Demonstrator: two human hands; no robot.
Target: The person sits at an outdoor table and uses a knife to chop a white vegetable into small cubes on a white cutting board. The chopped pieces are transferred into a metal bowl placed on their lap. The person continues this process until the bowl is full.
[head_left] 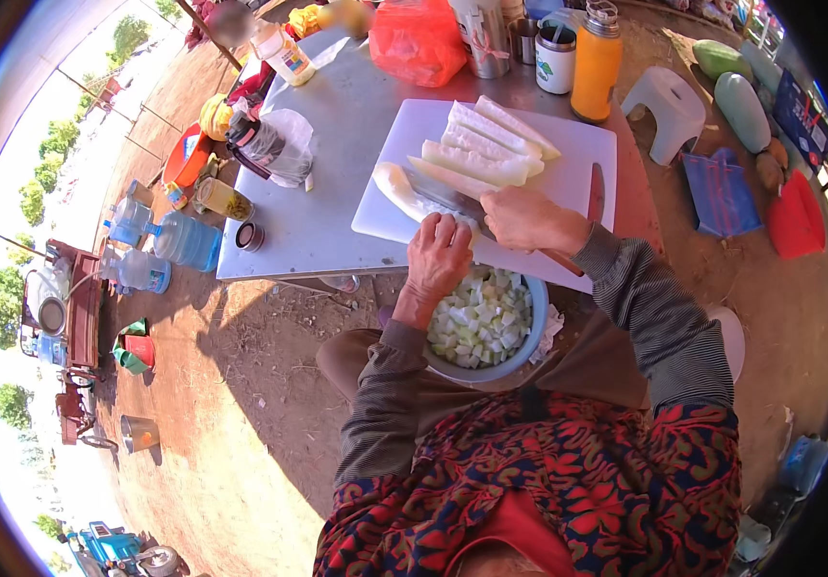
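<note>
A white cutting board (387,213) lies at the near edge of the metal table, with several pale, peeled melon strips (489,135) side by side on it. My right hand (532,219) is closed round a knife, and its wide blade (443,196) points left over the board. My left hand (440,256) has its fingers curled on the near end of a curved melon strip (396,190), beside the blade. Just where the fingers press, the strip is partly hidden. Below the board's edge, between my knees, a blue-grey basin (535,332) holds many pale melon cubes (479,322).
On the table (337,231) stand an orange flask (597,67), a white mug (555,60), a red plastic bag (417,43) and a bag-wrapped jug (284,144). A white stool (666,111), whole melons (741,96) and a red bucket (796,216) are at right; water bottles (188,240) at left.
</note>
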